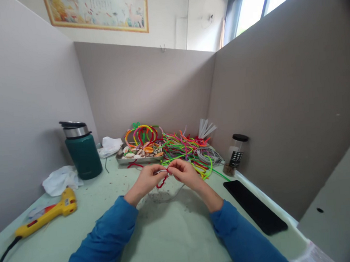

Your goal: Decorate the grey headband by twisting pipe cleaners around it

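Note:
Both hands meet over the middle of the table, fingertips nearly touching. My left hand [148, 181] is closed in a pinch on a red pipe cleaner [162, 184] and a thin grey strand beside it. From the right, my right hand [186, 173] pinches the same red pipe cleaner close to the left fingertips. Part of the red piece hangs in a bent, wavy line below the fingers. A thin grey wire [175, 195] curves over the table under the hands.
Behind the hands are a metal tray [139, 160] of shells and a pile of coloured pipe cleaners [185, 144]. A green bottle [84, 154], tissues [60, 180] and a yellow glue gun [48, 215] are left; a jar [236, 154] and black slab [253, 205] are right.

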Demonstrator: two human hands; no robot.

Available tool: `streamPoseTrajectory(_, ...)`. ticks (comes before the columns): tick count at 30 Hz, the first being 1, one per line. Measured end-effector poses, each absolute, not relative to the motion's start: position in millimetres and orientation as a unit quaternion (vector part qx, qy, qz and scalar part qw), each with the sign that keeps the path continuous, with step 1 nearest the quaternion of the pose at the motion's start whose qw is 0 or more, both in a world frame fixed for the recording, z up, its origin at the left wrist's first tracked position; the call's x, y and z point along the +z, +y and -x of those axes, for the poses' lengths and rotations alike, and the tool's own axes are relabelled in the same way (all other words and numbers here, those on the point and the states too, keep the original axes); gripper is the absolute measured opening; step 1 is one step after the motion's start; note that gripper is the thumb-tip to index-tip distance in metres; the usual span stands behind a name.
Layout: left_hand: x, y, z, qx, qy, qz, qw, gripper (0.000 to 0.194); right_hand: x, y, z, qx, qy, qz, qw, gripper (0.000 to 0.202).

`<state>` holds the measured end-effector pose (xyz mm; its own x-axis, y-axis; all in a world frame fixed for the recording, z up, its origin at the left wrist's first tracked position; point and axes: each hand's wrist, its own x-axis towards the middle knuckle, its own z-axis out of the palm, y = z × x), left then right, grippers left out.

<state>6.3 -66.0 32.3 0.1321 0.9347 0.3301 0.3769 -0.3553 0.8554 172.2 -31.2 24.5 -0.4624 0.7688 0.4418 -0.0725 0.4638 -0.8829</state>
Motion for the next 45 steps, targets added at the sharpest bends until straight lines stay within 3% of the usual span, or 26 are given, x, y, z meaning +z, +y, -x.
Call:
streamPoseTrajectory(13,34,-68,-7,0.432,0.474,-0.7,0.315,0.026,28,-35,-175,0.422,-0.764,0.217,0.437,0.014)
streamPoseTrajectory(24,41,-76,-7,0.431,0.474,-0.657,0.398,0.025,33,-39,-175,0.442,-0.757,0.226,0.425,0.018)
streamPoseTrajectory(45,33,-69,-7,0.44,0.465,-0.675,0.366,0.025,29,-36,-173,0.458,-0.738,0.243,0.432,0.022)
